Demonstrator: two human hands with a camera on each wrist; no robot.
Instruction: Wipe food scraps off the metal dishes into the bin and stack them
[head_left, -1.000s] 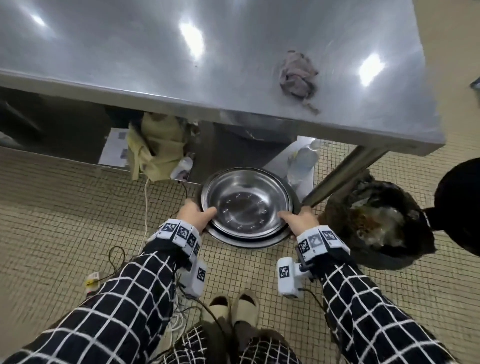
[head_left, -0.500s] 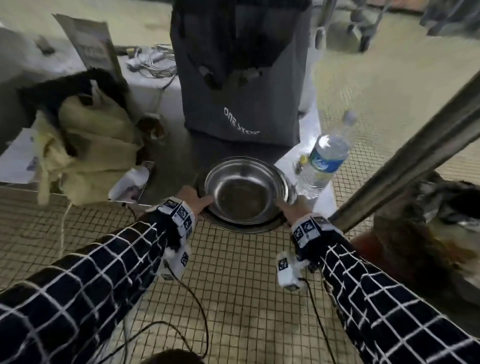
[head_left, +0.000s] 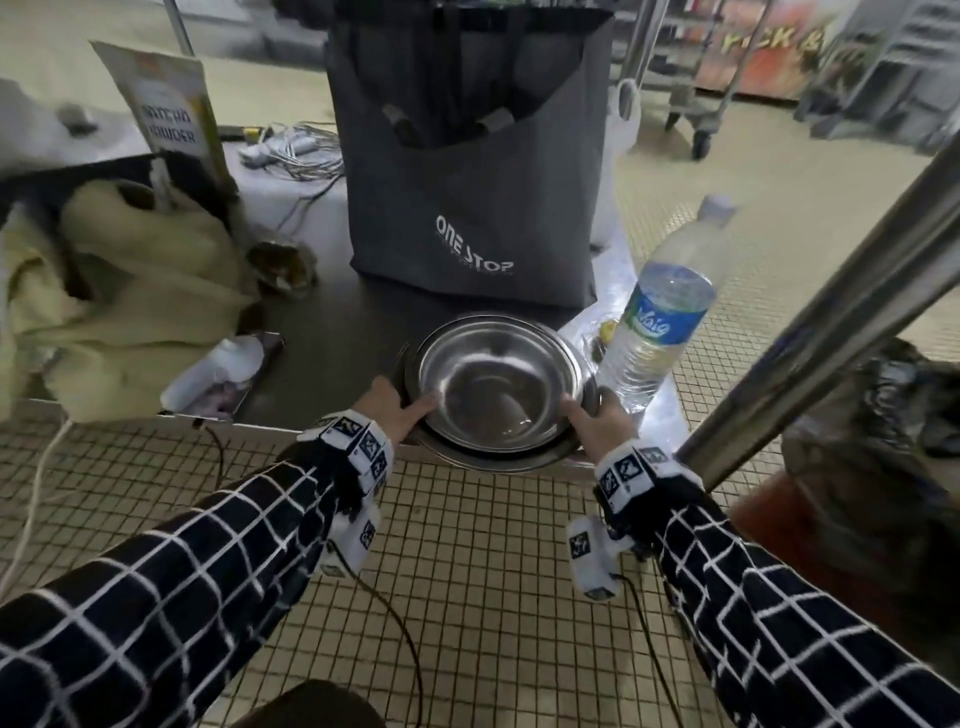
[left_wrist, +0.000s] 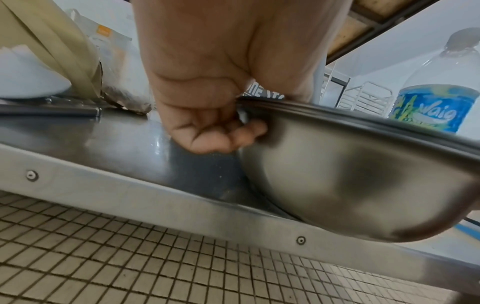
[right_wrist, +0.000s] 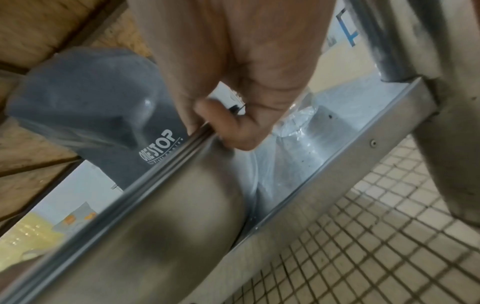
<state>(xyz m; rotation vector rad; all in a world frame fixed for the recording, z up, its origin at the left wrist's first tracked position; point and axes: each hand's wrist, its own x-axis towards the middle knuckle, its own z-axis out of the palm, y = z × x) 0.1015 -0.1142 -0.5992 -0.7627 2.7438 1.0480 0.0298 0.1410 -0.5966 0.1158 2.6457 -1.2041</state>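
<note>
Left hand (head_left: 392, 413) and right hand (head_left: 602, 423) grasp opposite rims of nested round steel bowls (head_left: 496, 389) | stack between hands, over low steel shelf (left_wrist: 124, 144) edge | advice: lower level, slide inward, clear of plastic water bottle (head_left: 660, 322) beyond right hand.

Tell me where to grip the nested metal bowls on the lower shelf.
Take the metal bowls by the rolled rim at opposite sides, as the left hand and right hand do: thumb over the lip, fingers under. Their smooth rounded walls offer no other hold, and the water bottle crowds the right.
</note>
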